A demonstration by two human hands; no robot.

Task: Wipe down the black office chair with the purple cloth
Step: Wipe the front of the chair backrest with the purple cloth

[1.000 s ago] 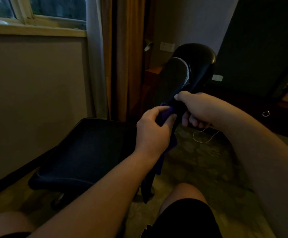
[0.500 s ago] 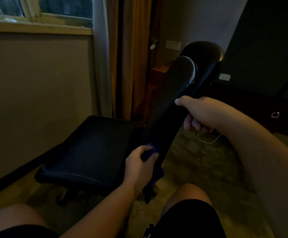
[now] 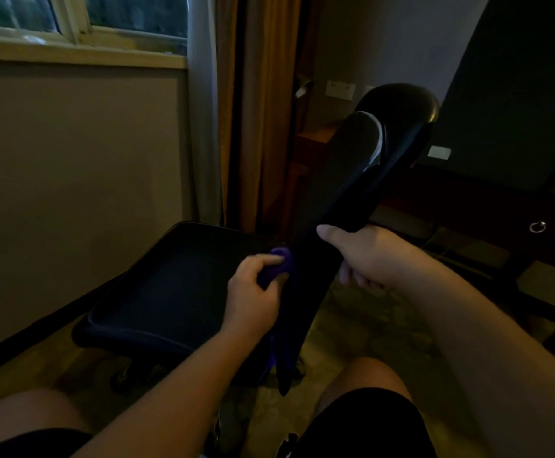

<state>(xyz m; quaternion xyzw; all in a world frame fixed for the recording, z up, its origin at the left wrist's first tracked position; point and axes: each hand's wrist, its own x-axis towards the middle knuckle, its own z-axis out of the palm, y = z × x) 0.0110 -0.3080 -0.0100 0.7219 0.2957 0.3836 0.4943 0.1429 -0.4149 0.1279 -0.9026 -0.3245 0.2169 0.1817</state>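
The wiping seems to be in the middle. The left hand (image 3: pixel 253 292) pinches the purple cloth (image 3: pixel 277 264) and presses it on the edge of the chair back (image 3: pixel 345 186), just below the right hand (image 3: pixel 365 256), whose fingers curl round the same edge. Whether the seat (image 3: pixel 170 292), beside the left grip, is wiped already, I cannot tell. Since half a second ago the cloth has come up, nearer to the right hand.
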